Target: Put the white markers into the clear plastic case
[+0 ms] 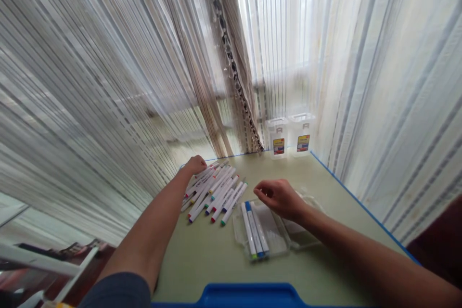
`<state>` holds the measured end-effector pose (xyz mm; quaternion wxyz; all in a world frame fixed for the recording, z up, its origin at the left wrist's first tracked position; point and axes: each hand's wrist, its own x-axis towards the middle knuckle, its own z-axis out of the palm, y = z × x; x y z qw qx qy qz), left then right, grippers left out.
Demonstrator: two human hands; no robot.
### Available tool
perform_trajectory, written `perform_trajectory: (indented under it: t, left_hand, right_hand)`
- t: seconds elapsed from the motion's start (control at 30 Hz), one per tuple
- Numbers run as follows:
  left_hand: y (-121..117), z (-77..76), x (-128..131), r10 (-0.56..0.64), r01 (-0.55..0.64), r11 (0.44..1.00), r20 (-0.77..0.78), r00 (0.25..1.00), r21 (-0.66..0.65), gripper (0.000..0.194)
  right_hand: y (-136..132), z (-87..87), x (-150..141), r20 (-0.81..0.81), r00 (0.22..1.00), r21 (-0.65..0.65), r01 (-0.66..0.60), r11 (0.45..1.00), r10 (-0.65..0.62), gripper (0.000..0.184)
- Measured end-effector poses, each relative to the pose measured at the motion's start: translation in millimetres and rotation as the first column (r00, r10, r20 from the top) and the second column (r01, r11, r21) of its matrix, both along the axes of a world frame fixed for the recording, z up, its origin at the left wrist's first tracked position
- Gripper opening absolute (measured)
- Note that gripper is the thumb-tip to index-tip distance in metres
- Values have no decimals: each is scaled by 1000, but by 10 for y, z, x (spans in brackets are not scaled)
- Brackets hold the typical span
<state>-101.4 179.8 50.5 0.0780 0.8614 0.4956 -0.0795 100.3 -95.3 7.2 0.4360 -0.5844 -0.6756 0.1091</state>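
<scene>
Markers [218,192] are lying slantwise, just rightward of the nearer left hand [196,165], while the right hand [283,197] is hovering apart, neither grip's closure being possible to tell.

Counter [195,264]: pale green top, blue rim [249,293] with a raised bit up front
String curtain [90,67]: light stripy strands, basically the entire backdrop, daylight coming through
Bead string [230,57]: dark and clear beads, hanging on a slant
Brown strands [211,120]: bunched near the beads
Clear plastic boxes [278,146]: two, upright at the back, colorful labels
White frame [39,260]: lower left, kinda blurry
Dark red thing [440,236]: right edge, can't tell what
</scene>
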Motion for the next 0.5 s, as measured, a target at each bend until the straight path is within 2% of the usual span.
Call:
perform_trajectory:
  t: [0.3,0.4,0.5]
  left_hand:
    - [53,-57,30,2,-2,999,-13,1000,45,36]
    - [39,15,-9,31,-35,997,56,998,63,37]
    - [0,174,-41,41,-54,997,210,977,59,35]
  right_hand:
    - [21,-23,-10,27,1000,-4,0,1000,0,19]
    - [27,-31,-5,19,1000,-7,3,1000,-3,20]
    - [25,-40,-3,11,1000,-7,3,1000,-3,21]
